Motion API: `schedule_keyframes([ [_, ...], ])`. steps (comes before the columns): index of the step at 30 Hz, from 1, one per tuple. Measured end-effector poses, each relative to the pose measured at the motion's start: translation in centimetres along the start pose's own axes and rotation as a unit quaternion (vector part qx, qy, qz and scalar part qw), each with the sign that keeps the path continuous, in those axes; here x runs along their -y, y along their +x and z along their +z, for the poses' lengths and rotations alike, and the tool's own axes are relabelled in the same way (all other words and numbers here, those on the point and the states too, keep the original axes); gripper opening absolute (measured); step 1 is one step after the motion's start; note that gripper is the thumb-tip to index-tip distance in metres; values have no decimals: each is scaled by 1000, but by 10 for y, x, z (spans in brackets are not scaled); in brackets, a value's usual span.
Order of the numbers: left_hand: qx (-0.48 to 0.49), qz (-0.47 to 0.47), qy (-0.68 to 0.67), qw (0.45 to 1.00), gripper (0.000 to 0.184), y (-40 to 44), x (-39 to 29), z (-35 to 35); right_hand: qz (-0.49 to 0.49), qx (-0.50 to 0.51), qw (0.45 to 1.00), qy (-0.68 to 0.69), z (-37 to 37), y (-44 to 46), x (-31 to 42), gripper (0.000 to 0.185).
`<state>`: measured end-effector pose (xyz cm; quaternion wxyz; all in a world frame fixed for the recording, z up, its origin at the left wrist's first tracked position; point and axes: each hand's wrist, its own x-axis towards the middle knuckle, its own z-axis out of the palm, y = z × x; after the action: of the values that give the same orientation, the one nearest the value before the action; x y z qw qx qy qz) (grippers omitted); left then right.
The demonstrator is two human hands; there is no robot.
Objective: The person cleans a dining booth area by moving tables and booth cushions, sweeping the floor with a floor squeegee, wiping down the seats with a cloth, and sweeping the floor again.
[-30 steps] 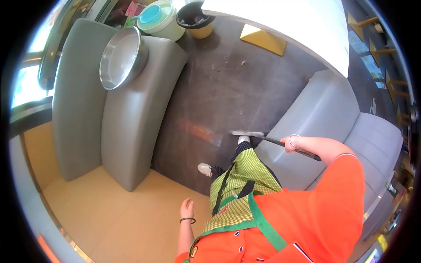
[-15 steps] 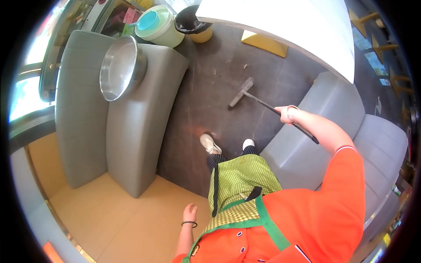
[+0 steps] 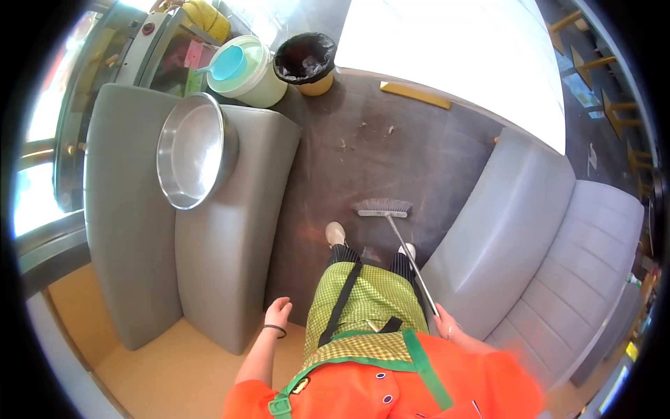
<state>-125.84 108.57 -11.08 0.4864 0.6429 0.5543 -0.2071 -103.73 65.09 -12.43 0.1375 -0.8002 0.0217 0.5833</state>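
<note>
My right hand (image 3: 445,322) is wrapped round the handle of a broom (image 3: 384,209), low at my right side. The broom's grey head, bristles facing away from me, is on the dark floor (image 3: 328,160) just ahead of my feet. Its thin handle slants back past my right shoe. My left hand (image 3: 278,311) hangs free at my left, near the front of the grey bench, with loosely bent fingers and nothing in it. Small bits of debris (image 3: 390,130) lie on the floor beyond the broom head.
At left, a steel basin (image 3: 192,150) rests on a grey padded bench (image 3: 227,230). Behind it are a white bucket (image 3: 259,84) with a blue dipper (image 3: 229,63) and a bin (image 3: 307,63) with a black liner. A white table (image 3: 453,56) and another grey bench (image 3: 502,209) are at right.
My right hand has drawn back toward my body, pulling the broom head nearer my feet and turning it crosswise. My left hand has moved left and forward. The view has shifted.
</note>
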Motion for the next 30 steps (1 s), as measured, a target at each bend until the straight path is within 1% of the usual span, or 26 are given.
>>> schedule_keyframes([
  [2,9,-2,-2,1000,29,14,-16,-21,73,34,997,21,4,8,48,48],
  [3,12,10,10,1000,29,21,-18,-32,43,8,999,31,5,9,64,48],
  [4,20,19,22,999,28,27,-18,-41,49,9,998,35,11,14,68,48],
  [6,31,17,18,999,28,38,-9,-58,6,-25,998,-57,17,15,72,49],
  [8,30,19,14,999,28,45,0,-68,10,-32,996,-81,19,14,86,50],
  [10,31,-2,12,999,28,52,21,-75,26,-21,998,-49,21,24,107,49],
  [11,30,-4,10,999,28,52,23,-76,-29,-50,998,-37,28,47,109,47],
  [13,43,-41,36,998,29,51,26,-82,-85,-77,993,11,26,86,142,49],
  [14,42,-43,40,997,29,52,29,-85,-126,-116,985,29,23,104,165,47],
  [15,39,-45,40,997,29,53,32,-87,-178,-161,969,55,29,146,172,46],
  [16,36,-48,40,997,29,55,35,-89,-166,-180,968,56,15,160,212,47],
  [17,35,-48,44,997,29,57,38,-91,-76,-122,985,97,-9,169,259,47],
  [18,34,-46,49,997,29,60,37,-92,-14,-76,988,137,-31,172,305,48],
  [19,29,-40,40,998,29,61,34,-92,-34,-74,984,158,-49,178,335,48],
  [20,25,-34,34,999,29,61,31,-95,-54,-71,980,180,-56,179,349,49],
  [21,22,-32,39,998,29,61,27,-98,-56,-71,978,186,-47,185,339,49],
  [22,14,-15,27,999,29,62,21,-97,-84,-105,978,160,-35,195,317,49],
  [24,15,8,11,1000,29,65,15,-95,-124,-172,973,92,-25,164,281,49],
  [25,21,10,17,1000,29,68,15,-93,-126,-184,971,83,-16,145,255,49],
  [26,28,12,22,999,29,68,14,-89,-134,-179,969,107,-8,123,230,48],
  [29,26,17,38,999,29,68,7,-80,-91,-140,965,200,15,69,127,43],
  [30,27,20,32,999,29,68,4,-76,-28,-99,957,272,11,33,122,42],
])
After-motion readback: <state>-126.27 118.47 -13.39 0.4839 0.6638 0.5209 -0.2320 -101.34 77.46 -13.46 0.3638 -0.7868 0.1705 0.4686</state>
